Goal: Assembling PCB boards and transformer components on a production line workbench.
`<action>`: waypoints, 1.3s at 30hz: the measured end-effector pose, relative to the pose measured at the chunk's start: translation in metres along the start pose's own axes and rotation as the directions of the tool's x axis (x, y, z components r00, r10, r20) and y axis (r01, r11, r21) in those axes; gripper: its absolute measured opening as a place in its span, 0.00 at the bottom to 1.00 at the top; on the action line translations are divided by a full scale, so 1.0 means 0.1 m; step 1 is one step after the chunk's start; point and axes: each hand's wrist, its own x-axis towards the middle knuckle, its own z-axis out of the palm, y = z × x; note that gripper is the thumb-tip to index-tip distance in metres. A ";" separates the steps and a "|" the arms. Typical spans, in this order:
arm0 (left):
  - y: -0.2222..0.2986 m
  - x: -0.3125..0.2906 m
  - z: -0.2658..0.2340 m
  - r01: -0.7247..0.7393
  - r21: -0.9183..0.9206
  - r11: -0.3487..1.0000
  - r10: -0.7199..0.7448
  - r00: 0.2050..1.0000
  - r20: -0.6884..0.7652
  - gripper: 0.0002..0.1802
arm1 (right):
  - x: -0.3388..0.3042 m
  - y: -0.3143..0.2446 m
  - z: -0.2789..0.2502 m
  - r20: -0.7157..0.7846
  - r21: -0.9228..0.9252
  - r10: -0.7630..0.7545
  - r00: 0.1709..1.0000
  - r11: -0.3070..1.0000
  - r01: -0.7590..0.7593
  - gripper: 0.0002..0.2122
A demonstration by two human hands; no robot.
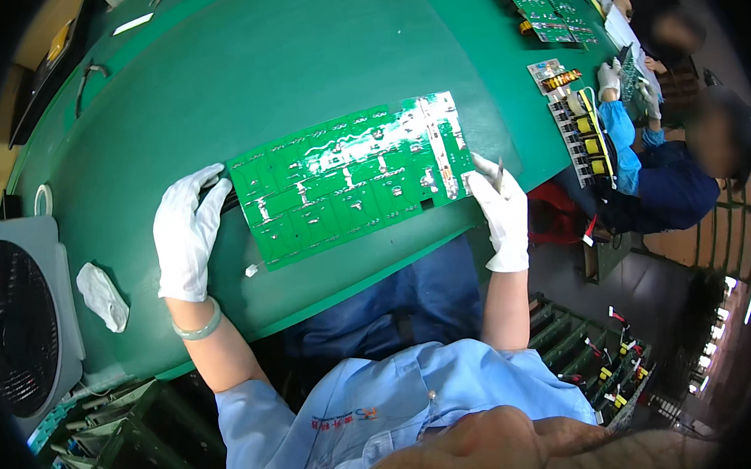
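Observation:
A large green circuit board [346,180] lies before me with its solder side up, tilted slightly, its right end higher than its left. My left hand [188,233], in a white glove, is closed on the board's left end, the fingertips at a dark part along that edge. My right hand [501,214], gloved too, pinches the right end near the lower corner. A thin dark piece shows between its fingers; what it is I cannot make out. A small white connector [251,270] hangs at the board's lower left corner. The board hides its own underside.
A grey fan [58,254] and a crumpled white glove [102,297] are at the left of the green table [295,50]. Other boards [542,5] lie far right, one with yellow coils [588,127]. Co-workers [672,165] sit at the right. Racks [589,350] stand below.

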 end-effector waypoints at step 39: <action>0.03 0.01 -0.03 -0.230 0.083 0.970 0.229 0.973 0.020 0.10 | 0.84 -0.95 0.15 0.309 -0.423 -0.034 0.950 0.890 0.169 0.12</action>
